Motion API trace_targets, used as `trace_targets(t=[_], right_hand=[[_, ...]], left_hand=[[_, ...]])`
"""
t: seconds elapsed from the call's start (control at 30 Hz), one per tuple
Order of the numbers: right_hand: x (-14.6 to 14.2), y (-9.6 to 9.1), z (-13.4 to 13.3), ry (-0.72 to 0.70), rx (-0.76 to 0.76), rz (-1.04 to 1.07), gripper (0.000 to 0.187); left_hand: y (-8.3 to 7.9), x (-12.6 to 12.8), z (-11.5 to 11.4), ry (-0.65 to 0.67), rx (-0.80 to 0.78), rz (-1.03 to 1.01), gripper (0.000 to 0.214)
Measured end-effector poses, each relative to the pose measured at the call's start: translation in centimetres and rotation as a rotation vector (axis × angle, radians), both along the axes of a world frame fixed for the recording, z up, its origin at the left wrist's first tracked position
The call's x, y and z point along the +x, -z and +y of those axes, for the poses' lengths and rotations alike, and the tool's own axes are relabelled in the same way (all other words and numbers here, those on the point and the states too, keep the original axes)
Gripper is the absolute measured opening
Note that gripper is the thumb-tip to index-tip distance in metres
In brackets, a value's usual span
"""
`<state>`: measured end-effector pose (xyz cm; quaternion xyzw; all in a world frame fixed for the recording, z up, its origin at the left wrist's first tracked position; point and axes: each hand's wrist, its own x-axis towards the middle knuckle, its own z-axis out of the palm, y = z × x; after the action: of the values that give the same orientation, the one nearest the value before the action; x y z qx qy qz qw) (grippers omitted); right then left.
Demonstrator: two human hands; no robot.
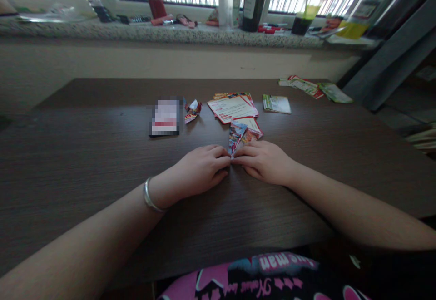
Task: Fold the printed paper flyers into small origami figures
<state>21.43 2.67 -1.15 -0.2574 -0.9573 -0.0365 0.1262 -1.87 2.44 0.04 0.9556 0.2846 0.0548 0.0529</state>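
Observation:
Both hands rest on the dark wooden table [85,154] and meet at the near tip of a folded colourful paper piece [238,137]. My left hand [199,170] pinches that tip from the left with curled fingers; a silver bangle [149,195] circles its wrist. My right hand [264,161] pinches the same tip from the right. The folded piece points away from me and stands slightly raised off the table.
Behind the hands lie a stack of printed leaflets [232,107], a green leaflet [276,104], a small folded paper figure [192,110] and a dark phone-like object [165,117]. More leaflets [303,85] sit far right. The windowsill [153,32] holds bottles and clutter.

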Motion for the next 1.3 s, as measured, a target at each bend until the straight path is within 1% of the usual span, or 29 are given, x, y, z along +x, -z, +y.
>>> trace_targets(t=[0.2,0.3,0.43,0.63,0.8,0.97,1.1,1.17,1.27,1.3], right_hand=[[0.1,-0.5,0.0,0.118,-0.032,-0.109,0.029],[0.4,-0.6,0.2,0.22,-0.056,-0.143,0.029],[1.1,-0.8,0.6,0.354,-0.049,-0.162,0.028],[2.7,-0.7,1.8,0.611,-0.032,-0.156,0.03],[3.5,-0.7,2.6,0.734,-0.007,-0.187,0.029],[3.5,0.0,2.7,0.768,0.028,-0.197,0.03],[3.4,0.8,3.1,0.767,0.028,-0.051,0.036],[3.3,0.8,3.1,0.702,0.02,0.03,0.036],[2.9,0.6,2.8,0.549,0.017,0.096,0.037],[2.7,0.5,2.6,0.528,0.005,0.116,0.037]], left_hand=[[0.3,0.0,0.2,0.007,-0.007,-0.018,0.02],[0.3,0.1,0.2,0.008,-0.013,-0.017,0.02],[0.1,0.0,0.1,0.01,-0.017,-0.004,0.019],[0.2,-0.1,0.0,0.02,-0.017,0.0,0.019],[0.3,-0.2,0.1,0.031,-0.019,-0.004,0.02],[0.2,-0.3,0.1,0.032,-0.031,-0.019,0.019],[0.1,-0.4,0.0,0.035,-0.032,-0.03,0.019],[0.0,-0.4,-0.1,0.032,-0.028,-0.022,0.018],[-0.2,-0.3,-0.1,0.035,-0.024,-0.016,0.018],[-0.3,-0.3,-0.1,0.036,-0.024,-0.017,0.018]])
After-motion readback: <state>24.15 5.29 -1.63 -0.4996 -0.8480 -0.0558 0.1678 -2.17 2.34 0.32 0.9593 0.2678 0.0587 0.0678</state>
